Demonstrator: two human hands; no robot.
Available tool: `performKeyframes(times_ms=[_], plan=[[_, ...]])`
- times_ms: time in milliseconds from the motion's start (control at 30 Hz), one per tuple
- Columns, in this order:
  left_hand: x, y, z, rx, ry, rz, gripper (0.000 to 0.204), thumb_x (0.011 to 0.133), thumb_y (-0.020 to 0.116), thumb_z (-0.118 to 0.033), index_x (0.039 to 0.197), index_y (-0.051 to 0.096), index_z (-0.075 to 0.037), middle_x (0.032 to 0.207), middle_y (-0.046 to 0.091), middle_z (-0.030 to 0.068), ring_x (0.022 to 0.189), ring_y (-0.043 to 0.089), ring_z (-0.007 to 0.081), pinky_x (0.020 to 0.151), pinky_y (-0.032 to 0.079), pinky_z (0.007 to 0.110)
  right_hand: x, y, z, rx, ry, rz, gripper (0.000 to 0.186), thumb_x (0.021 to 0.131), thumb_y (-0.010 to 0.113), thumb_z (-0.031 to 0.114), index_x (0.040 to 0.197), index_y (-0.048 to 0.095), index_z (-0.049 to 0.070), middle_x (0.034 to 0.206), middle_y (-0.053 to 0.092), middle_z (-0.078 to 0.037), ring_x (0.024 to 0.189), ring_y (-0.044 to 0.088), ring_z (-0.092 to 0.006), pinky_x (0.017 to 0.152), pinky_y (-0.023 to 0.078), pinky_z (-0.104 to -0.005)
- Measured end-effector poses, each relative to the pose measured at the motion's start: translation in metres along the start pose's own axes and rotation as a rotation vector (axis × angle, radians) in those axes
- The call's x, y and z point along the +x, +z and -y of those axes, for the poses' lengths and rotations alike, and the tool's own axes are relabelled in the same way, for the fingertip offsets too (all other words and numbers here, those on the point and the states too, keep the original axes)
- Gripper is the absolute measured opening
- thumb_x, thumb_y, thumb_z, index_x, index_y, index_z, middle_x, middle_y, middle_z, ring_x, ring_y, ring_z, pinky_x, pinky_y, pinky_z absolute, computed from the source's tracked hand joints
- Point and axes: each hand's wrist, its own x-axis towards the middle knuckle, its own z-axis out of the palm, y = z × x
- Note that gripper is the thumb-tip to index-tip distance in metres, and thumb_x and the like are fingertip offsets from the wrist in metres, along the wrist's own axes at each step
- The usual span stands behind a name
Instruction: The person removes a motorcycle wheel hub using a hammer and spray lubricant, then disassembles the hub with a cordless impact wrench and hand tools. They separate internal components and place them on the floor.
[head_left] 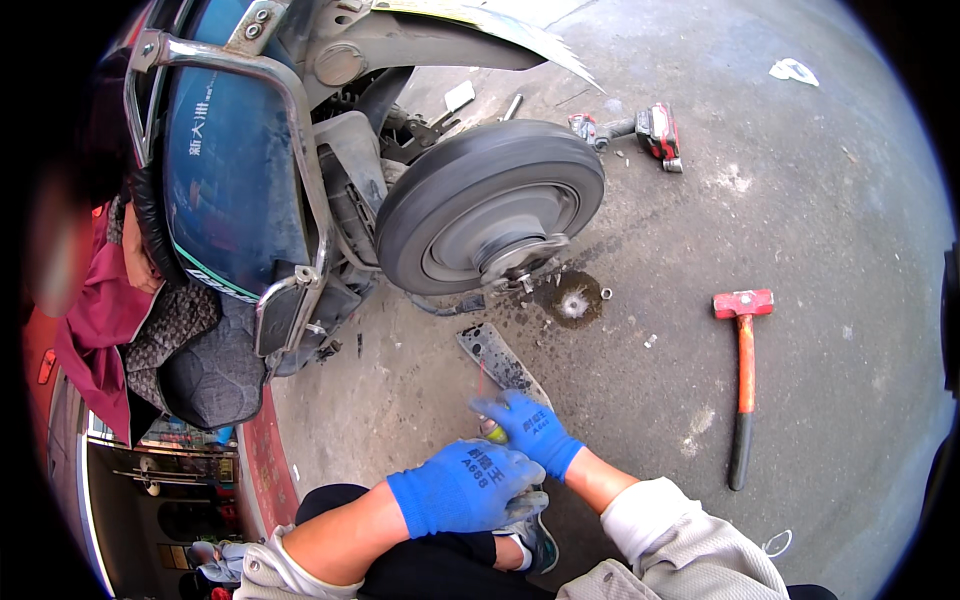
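Both my hands wear blue work gloves with grey fingers. My right hand (530,430) is closed around the upper end of a small can (493,431) with a yellow-green band. A thin red straw (481,377) points forward from its top, as on a spray can. Close against it, my left hand (470,487) has its fingers curled in; what they grip is hidden under the glove. Just ahead lies a grey flat metal bar (505,365), spotted with dark wet drops. Beyond it is the wheel (490,205) of a tipped motorcycle, its hub facing me.
The blue motorcycle body (235,150) with a metal guard bar (318,190) fills the left. Nearby are a wet patch (575,302) and a nut (606,294). A red-headed sledgehammer (745,365) lies right, a cordless power tool (655,135) farther off. Another person's hand (138,250) shows left.
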Motion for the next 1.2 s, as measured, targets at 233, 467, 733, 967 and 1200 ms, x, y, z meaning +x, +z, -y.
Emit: performKeyframes(times_ms=[233,467,733,967,1200], plan=[[-0.003,-0.001,0.001,-0.001,0.011,0.0,0.035,0.087,0.066,-0.028,0.119,0.063,-0.014,0.109,0.068,0.0108,0.095,0.066,0.0331,0.082,0.053,0.041,0.001,-0.004,0.006,0.046,0.037,0.05,0.052,0.087,0.07,0.032,0.136,0.056,0.022,0.096,0.057,-0.014,0.092,0.06,-0.0342,0.077,0.05,-0.0425],[-0.002,-0.003,0.0,0.0,0.018,0.004,0.037,0.086,0.066,-0.027,0.12,0.062,-0.013,0.11,0.068,0.0111,0.096,0.066,0.0332,0.083,0.053,0.042,0.002,-0.008,0.006,0.05,0.035,0.046,0.052,0.086,0.071,0.033,0.135,0.057,0.021,0.095,0.057,-0.015,0.09,0.06,-0.0343,0.076,0.049,-0.0437],[-0.004,0.0,-0.001,0.012,0.023,-0.009,0.036,0.086,0.067,-0.028,0.119,0.062,-0.013,0.109,0.068,0.0116,0.095,0.066,0.0332,0.082,0.054,0.042,0.002,-0.008,0.007,0.049,0.039,0.046,0.054,0.086,0.072,0.039,0.134,0.057,0.021,0.094,0.057,-0.015,0.09,0.059,-0.034,0.076,0.049,-0.0432],[-0.003,0.0,-0.002,0.018,0.04,-0.044,0.034,0.088,0.066,-0.029,0.118,0.062,-0.014,0.105,0.068,0.0112,0.092,0.067,0.0328,0.08,0.054,0.042,0.001,-0.005,0.002,0.074,0.026,0.013,0.058,0.084,0.073,0.043,0.135,0.056,0.021,0.095,0.057,-0.015,0.089,0.059,-0.0342,0.076,0.048,-0.0435],[-0.002,0.004,0.002,0.004,0.038,-0.036,0.035,0.088,0.066,-0.03,0.118,0.062,-0.014,0.104,0.068,0.0113,0.092,0.066,0.0333,0.08,0.054,0.042,0.003,-0.017,0.01,0.081,0.127,0.104,0.062,0.079,0.076,0.035,0.136,0.056,0.019,0.113,0.058,-0.02,0.104,0.06,-0.0383,0.088,0.051,-0.0445]])
